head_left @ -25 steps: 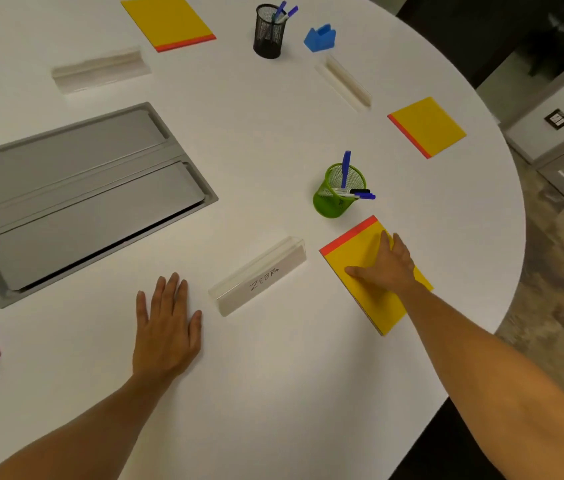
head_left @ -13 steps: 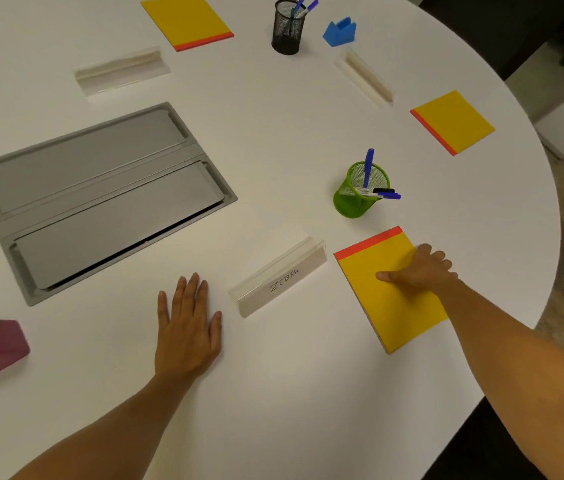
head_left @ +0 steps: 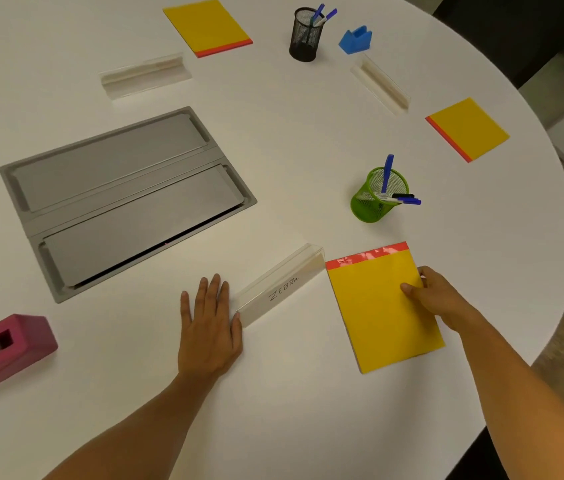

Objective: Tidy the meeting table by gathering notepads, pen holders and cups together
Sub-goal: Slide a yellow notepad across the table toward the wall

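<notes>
My right hand (head_left: pixel 438 297) grips the right edge of the nearest yellow notepad (head_left: pixel 377 313), thumb on top, its red strip pointing away from me. My left hand (head_left: pixel 209 323) lies flat on the white table (head_left: pixel 291 410), its little finger touching a clear name stand marked ZEBRA (head_left: pixel 280 285). A green mesh pen holder (head_left: pixel 376 199) with several pens stands just beyond the notepad. A second yellow notepad (head_left: pixel 469 129) lies at the far right, a third (head_left: pixel 208 27) at the far middle. A black mesh pen holder (head_left: pixel 305 34) with pens stands at the back.
A grey metal cable hatch (head_left: pixel 118 199) is set into the table at the left. A pink tape dispenser (head_left: pixel 3 348) sits near left. A blue holder (head_left: pixel 356 39) and two more clear name stands (head_left: pixel 143 76) (head_left: pixel 381 84) lie at the back. The table's round edge curves along the right.
My right hand slid from flat on the notepad to its right edge and took hold of it; the pad turned squarer to me. My left hand now touches the name stand.
</notes>
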Demonstrator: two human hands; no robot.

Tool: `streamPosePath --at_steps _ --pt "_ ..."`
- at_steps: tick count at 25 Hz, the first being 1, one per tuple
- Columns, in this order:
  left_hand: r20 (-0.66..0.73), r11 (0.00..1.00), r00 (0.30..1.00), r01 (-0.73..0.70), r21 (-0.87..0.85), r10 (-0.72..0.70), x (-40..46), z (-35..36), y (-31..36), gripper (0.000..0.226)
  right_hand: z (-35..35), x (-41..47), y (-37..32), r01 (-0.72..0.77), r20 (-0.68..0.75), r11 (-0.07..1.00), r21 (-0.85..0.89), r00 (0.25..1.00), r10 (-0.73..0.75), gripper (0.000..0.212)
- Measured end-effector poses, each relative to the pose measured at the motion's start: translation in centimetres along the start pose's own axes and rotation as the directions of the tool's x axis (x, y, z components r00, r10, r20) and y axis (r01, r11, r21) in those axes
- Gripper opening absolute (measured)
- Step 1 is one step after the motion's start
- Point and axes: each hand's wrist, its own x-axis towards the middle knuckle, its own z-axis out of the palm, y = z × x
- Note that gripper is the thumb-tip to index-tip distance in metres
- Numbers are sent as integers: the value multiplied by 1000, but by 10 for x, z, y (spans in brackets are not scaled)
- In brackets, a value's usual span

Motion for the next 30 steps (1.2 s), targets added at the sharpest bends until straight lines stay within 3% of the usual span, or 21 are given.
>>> streamPosePath --at_steps 5,13,30 --pt "-9 1000 1000 -1 -27 1 1 -1 0 68 -7 -22 1 -5 54 988 156 999 -3 35" --pt "-115 974 990 -109 -198 87 -1 1 -5 65 -18 -29 -11 24 10 987 158 1000 -26 41" --pt "-50 974 999 9 -227 -21 -4 -5 -1 71 5 -62 -63 139 76 904 403 980 -185 38"
